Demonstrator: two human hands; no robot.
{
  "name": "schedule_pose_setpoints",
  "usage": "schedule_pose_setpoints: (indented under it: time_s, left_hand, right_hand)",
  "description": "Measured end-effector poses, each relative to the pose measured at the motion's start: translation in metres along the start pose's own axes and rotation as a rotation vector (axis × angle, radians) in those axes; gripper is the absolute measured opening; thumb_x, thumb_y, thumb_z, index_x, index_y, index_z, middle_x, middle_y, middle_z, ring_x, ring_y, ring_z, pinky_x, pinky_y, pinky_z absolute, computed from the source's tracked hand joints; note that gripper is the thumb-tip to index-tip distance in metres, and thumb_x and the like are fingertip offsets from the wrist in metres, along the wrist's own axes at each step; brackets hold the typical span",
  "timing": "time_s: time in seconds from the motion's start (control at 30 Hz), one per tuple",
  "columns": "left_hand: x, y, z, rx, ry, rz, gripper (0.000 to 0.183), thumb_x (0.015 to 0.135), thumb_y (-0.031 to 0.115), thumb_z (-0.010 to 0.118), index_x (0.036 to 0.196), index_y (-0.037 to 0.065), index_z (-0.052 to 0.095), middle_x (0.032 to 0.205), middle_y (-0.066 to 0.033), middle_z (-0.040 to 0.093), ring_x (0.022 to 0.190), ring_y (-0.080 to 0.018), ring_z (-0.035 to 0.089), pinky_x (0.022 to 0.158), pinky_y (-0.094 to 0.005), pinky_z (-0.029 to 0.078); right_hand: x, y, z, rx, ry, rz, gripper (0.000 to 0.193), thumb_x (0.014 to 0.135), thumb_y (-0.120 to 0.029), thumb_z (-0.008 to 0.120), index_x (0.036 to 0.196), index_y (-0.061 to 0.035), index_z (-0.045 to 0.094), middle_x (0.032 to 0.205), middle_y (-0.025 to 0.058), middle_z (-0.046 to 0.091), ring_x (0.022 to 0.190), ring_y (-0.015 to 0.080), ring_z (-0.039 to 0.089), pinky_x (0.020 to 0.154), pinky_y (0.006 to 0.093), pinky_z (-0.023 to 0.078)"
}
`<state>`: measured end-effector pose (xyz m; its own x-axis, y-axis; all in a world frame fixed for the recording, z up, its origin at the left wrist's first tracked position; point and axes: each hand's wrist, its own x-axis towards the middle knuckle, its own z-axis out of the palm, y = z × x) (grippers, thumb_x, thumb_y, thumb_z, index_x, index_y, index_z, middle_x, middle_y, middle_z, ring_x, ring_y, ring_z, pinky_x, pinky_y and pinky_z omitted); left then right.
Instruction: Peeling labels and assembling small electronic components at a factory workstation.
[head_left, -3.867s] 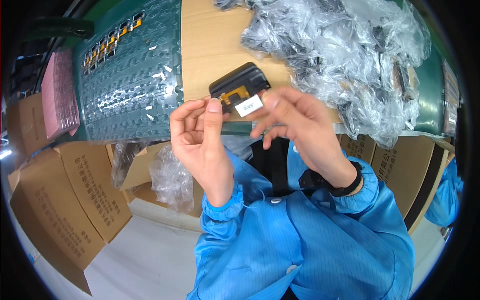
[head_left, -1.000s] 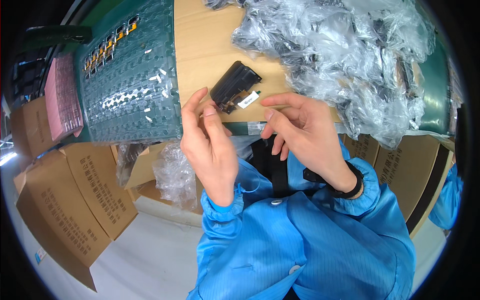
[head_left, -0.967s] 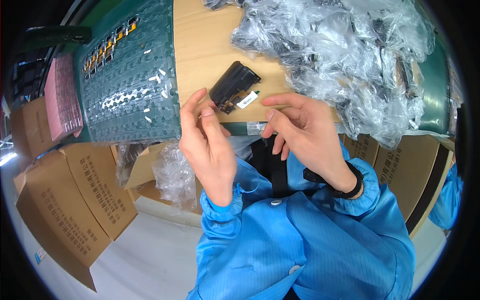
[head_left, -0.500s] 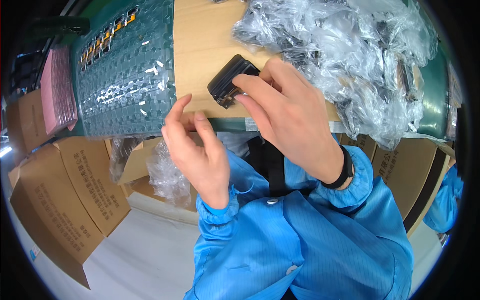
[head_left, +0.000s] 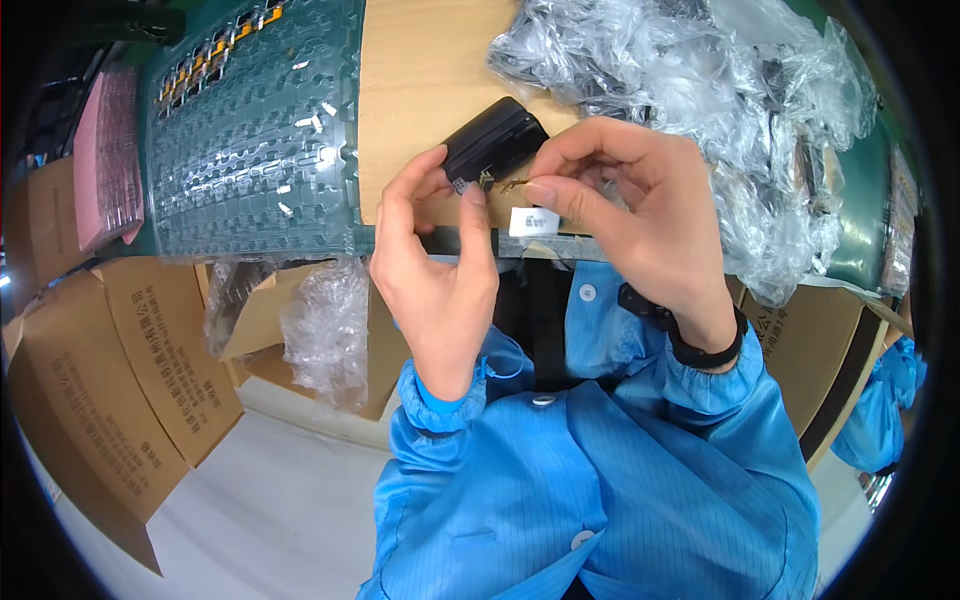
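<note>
A black rectangular block-like part [head_left: 497,140] with rounded edges lies tilted over the tan board. My left hand [head_left: 437,275] is closed on its near left corner, the fingers at the left side and the thumb at the near edge. Small metallic bits [head_left: 486,181] show at that edge beside the thumb. My right hand [head_left: 640,205] pinches a thin gold-coloured strip [head_left: 514,185] between thumb and forefinger, close to the block. Whether the strip joins the block I cannot tell. Just below the right fingertips is a small white label [head_left: 534,222] with dark print.
Crumpled clear plastic bags [head_left: 690,100] with dark items heap at the right. On the left lies a clear moulded tray [head_left: 250,150] with a row of orange-and-black parts [head_left: 215,58]. Pink-topped stacked trays [head_left: 108,160] stand farther left. Open cardboard boxes [head_left: 130,380] sit below the table.
My left hand has come up and taken hold of the black block. My right hand has left the block's side and moved right, pinching the gold strip. The white label has come into sight.
</note>
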<state>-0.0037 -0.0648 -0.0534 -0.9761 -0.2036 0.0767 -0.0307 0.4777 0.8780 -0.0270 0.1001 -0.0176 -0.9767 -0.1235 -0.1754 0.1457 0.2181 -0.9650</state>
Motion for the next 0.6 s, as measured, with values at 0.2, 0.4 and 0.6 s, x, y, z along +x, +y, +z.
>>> schedule_pose_setpoints:
  time_s: [0.2, 0.4, 0.6]
  left_hand:
    - [-0.002, 0.012, 0.001, -0.398, 0.008, 0.048, 0.034, 0.092, -0.009, 0.058, 0.126, -0.006, 0.055, 0.116, -0.0146, 0.063, 0.108, -0.0185, 0.063, 0.093, -0.0291, 0.049]
    - [-0.007, 0.015, -0.005, -0.522, -0.034, 0.07, 0.032, 0.092, -0.011, 0.057, 0.124, -0.008, 0.055, 0.121, -0.0153, 0.06, 0.112, -0.0207, 0.062, 0.097, -0.0307, 0.049]
    - [-0.009, 0.017, -0.006, -0.505, -0.063, 0.089, 0.029, 0.091, -0.013, 0.055, 0.119, -0.008, 0.056, 0.12, -0.0157, 0.059, 0.112, -0.0211, 0.061, 0.098, -0.0302, 0.047]
  right_hand:
    - [0.001, 0.003, -0.004, 0.318, -0.126, 0.149, 0.012, 0.087, 0.001, 0.072, 0.097, 0.005, 0.069, 0.089, 0.006, 0.07, 0.084, 0.0097, 0.067, 0.074, 0.0215, 0.054]
    - [0.002, -0.004, -0.005, 0.303, -0.13, 0.184, 0.013, 0.086, 0.0, 0.074, 0.097, 0.0051, 0.069, 0.086, 0.0063, 0.071, 0.08, 0.0092, 0.067, 0.069, 0.0205, 0.054]
    - [0.0, -0.004, -0.006, 0.191, -0.081, 0.175, 0.013, 0.084, -0.002, 0.076, 0.094, 0.0041, 0.07, 0.08, 0.0061, 0.071, 0.07, 0.0067, 0.065, 0.059, 0.019, 0.05]
